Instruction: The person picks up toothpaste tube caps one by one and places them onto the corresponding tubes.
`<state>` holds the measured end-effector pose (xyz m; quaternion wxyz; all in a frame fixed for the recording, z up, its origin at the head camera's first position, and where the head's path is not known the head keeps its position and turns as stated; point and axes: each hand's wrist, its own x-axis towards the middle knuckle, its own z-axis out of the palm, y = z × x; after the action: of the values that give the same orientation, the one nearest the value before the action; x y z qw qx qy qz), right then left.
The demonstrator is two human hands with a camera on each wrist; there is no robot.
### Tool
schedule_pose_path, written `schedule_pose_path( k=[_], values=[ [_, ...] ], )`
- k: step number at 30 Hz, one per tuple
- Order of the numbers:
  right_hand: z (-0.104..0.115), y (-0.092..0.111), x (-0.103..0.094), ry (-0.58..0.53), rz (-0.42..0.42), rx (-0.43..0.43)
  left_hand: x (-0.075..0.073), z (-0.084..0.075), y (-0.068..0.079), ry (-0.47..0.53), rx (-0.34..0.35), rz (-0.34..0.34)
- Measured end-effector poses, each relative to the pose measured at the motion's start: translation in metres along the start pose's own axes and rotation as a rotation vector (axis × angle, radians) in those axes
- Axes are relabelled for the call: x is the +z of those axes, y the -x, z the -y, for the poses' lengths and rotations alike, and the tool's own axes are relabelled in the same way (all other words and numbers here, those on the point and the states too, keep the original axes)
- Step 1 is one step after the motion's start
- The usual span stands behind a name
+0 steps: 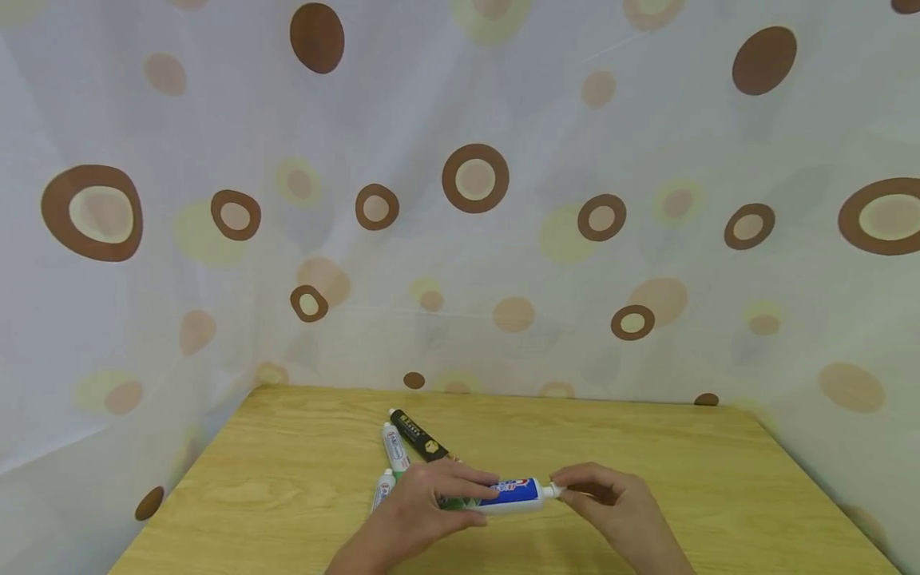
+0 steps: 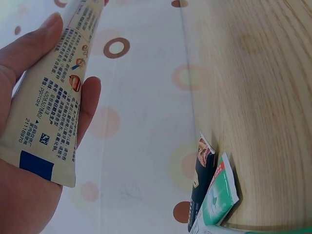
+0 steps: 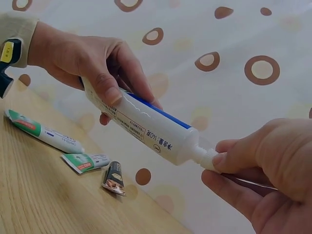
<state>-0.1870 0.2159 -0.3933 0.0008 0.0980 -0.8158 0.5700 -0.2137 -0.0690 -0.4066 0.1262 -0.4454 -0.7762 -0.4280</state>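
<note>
A white and blue toothpaste tube (image 1: 519, 493) is held above the wooden table, its nozzle end toward the right. My left hand (image 1: 424, 501) grips the tube's body with the thumb on one side and the fingers on the other. The printed back of the tube (image 2: 58, 92) faces the left wrist camera. At the nozzle, my right hand (image 1: 616, 505) pinches the small white cap (image 3: 208, 159) between thumb and fingers. The cap is at the neck; whether it is still threaded on, I cannot tell.
On the table (image 1: 302, 463), left of and behind the held tube, lie a black toothpaste tube (image 1: 418, 435) and two white and green tubes, one (image 1: 396, 449) beside the black one and another (image 3: 46, 131) nearer. A white curtain with brown dots (image 1: 474, 263) surrounds the table.
</note>
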Motion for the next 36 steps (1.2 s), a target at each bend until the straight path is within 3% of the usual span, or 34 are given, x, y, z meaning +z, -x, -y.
schedule_pose_path(
  k=[27,36],
  values=[
    [0.0021,0.0018,0.0071,0.014,0.037,-0.007,-0.0067,-0.002,-0.0001,0.049,-0.075,0.028],
    [0.0016,0.0004,0.0052,-0.106,0.103,0.013,-0.0085,-0.0034,0.0001,0.043,-0.08,0.024]
  ],
)
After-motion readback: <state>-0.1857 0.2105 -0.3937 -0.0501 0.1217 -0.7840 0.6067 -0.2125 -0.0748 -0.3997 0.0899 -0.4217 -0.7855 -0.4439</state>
